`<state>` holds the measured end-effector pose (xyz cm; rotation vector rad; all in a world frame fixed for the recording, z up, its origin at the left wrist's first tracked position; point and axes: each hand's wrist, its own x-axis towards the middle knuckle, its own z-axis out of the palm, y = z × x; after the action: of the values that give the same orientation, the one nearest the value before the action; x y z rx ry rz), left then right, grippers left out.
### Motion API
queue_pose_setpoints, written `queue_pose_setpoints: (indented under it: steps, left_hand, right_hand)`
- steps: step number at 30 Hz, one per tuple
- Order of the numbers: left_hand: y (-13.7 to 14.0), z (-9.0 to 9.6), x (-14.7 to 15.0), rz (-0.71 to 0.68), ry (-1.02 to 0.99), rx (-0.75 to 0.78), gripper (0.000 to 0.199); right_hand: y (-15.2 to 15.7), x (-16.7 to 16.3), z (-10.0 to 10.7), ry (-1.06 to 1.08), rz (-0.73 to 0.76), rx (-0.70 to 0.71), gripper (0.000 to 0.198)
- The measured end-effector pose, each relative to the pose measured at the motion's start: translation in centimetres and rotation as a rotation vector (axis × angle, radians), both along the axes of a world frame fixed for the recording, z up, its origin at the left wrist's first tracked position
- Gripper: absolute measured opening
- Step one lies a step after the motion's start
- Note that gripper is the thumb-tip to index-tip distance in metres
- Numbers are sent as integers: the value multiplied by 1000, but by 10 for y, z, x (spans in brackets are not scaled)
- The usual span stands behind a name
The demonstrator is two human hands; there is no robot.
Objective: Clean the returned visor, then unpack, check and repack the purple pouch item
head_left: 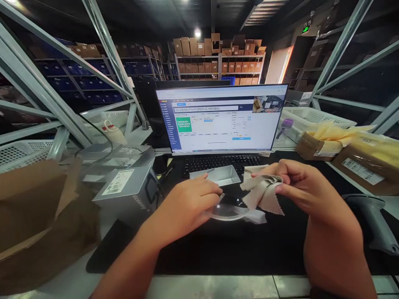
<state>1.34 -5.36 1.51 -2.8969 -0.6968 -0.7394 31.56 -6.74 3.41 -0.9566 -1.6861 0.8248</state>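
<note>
My right hand (296,182) pinches a folded beige cleaning cloth (262,191) with zigzag edges, raised over the black mat. To its left, my left hand (195,199) has its fingers curled at the edge of a clear, shiny curved piece (230,212) with a pale rim. Part of that piece is hidden behind the fingers, and its exact kind does not show. A crumpled bit of translucent film (257,216) lies at its right side. Just beyond both hands, an open grey-white box (229,175) stands in front of the keyboard (202,162).
A monitor (215,120) stands behind the keyboard. Grey printed boxes (127,189) and an open brown carton (37,207) are at left. On the right are a barcode scanner (372,220), cartons with yellow packing (370,162) and a white basket (324,117).
</note>
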Motion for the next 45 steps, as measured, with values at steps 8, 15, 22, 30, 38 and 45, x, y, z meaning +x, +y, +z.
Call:
queue_pose_setpoints:
  steps: [8, 15, 22, 30, 38, 45]
  left_hand:
    - [-4, 2, 0, -1, 34, 41, 11]
    - [-4, 1, 3, 21, 53, 82, 11]
    - [-4, 1, 6, 7, 68, 102, 12]
    - [-1, -1, 9, 2, 71, 92, 10]
    - [4, 0, 6, -14, 34, -10, 13]
    - [4, -1, 4, -75, -58, -96, 14]
  right_hand:
    - [0, -14, -3, 173, 49, 62, 39]
    - [-12, -24, 2, 165, 28, 113, 28]
    - [-16, -36, -2, 217, -278, 337, 22]
    - [-3, -35, -14, -57, -293, 345, 42]
    - [14, -26, -13, -93, -81, 155, 7]
    - [19, -18, -12, -58, -44, 94, 39]
